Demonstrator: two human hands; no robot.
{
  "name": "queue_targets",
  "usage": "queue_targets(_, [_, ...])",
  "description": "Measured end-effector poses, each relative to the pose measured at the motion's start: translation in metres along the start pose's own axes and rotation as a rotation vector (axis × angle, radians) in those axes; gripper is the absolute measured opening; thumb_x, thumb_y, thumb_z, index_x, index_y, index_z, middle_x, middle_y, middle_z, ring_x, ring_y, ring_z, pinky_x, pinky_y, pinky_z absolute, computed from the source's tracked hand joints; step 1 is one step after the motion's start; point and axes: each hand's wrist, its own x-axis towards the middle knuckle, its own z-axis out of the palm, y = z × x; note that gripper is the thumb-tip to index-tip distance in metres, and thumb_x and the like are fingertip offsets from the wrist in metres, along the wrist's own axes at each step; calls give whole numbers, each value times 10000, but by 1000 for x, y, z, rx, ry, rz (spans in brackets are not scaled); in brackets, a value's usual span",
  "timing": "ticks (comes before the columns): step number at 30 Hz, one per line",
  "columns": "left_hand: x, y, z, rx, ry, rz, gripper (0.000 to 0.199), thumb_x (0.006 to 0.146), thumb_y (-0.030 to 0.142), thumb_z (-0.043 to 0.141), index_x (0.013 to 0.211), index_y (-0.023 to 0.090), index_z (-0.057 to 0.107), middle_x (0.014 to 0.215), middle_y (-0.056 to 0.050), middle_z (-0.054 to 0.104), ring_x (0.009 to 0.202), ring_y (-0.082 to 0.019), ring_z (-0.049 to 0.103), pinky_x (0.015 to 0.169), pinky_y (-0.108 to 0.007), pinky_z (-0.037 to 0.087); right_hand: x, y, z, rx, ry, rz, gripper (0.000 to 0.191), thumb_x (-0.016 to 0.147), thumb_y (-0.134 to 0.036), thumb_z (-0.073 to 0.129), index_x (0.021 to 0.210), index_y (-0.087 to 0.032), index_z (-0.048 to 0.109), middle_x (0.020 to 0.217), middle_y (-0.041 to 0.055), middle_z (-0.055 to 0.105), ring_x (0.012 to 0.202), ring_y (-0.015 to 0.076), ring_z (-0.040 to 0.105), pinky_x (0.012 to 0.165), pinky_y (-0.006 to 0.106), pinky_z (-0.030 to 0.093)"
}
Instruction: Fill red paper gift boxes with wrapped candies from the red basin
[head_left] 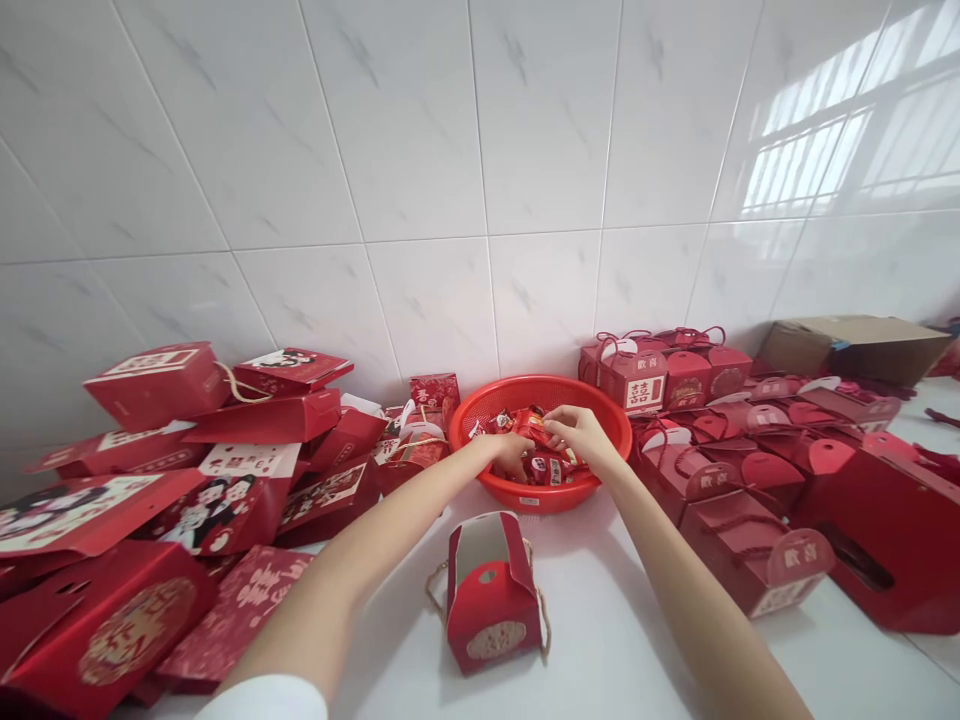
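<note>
Both of my hands are inside a red plastic colander basket (540, 500) holding red-wrapped candies (546, 468). My left hand (511, 455) is among the candies, its fingers curled downward and partly hidden; what they grip I cannot make out. With thumb and fingers closed, my right hand (576, 432) pinches at a red wrapped candy (531, 424) near the middle of the basket. In front of the basket, between my forearms, a red gift box (491, 610) stands upright with its top open and rope handles hanging at its sides.
A heap of red gift boxes (247, 500) fills the left side of the white table (600, 640). Rows of red handled boxes (720, 470) stand to the right, beside a larger red box (892, 540). A brown cardboard box (855, 350) sits by the tiled wall (420, 130).
</note>
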Motion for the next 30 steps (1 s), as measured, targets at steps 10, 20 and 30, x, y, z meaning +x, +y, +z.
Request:
queue_targets(10, [-10,-15,-11,-616,339,297,211,775,263,718,938,133,751,780,-29,707,681,-129,624,625,-226,493,3,2,-4,51,88,23,57,737,-192,704,736,-158,659,659,4,657,585,111,624,489,171,488])
queue_targets(20, [-16,-6,-4,-1038,351,498,289,719,270,821,951,121,734,921,-76,717,814,-156,673,763,-289,571,-10,-6,-3,116,-240,164,386,754,-299,802,1082,-152,661,870,72,731,716,196,710,568,298,617])
queue_targets(30, [-14,-8,-7,-1179,340,482,266,833,165,666,1098,154,683,1041,-99,717,890,-185,701,797,-344,603,-6,-5,-8,94,-40,96,237,676,-140,728,909,-172,704,782,16,698,636,134,645,460,185,512])
